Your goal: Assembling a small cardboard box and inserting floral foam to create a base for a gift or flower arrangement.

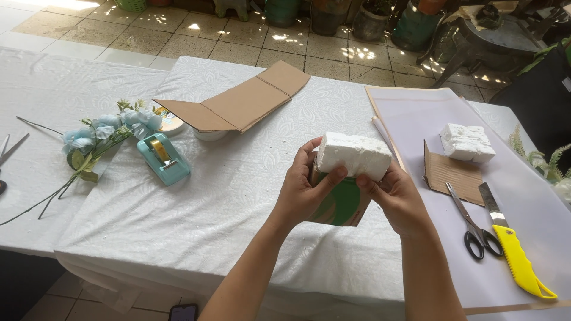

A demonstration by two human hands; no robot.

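Left hand (pixel 304 190) and right hand (pixel 397 199), lower centre of frame: fingers of both closed around a white foam block (pixel 352 154) seated on top of a green-and-brown box (pixel 342 205), held above the white tablecloth (pixel 238 202). Right of frame: scissors (pixel 473 223), yellow-handled knife (pixel 514 252), second foam piece (pixel 467 142) on cardboard scrap (pixel 452 173). Left of frame: teal tape dispenser (pixel 163 157), blue artificial flowers (pixel 110 131); upper centre, folded cardboard (pixel 244 102).

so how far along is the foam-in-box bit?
Done: foam is cut; a spare block lies on the purple sheet by the scissors and knife.
In hand: both hands, left and right, hold a foam block at the top of a small box; it sits mostly above the rim.
Left: flowers and tape dispenser lie untouched.
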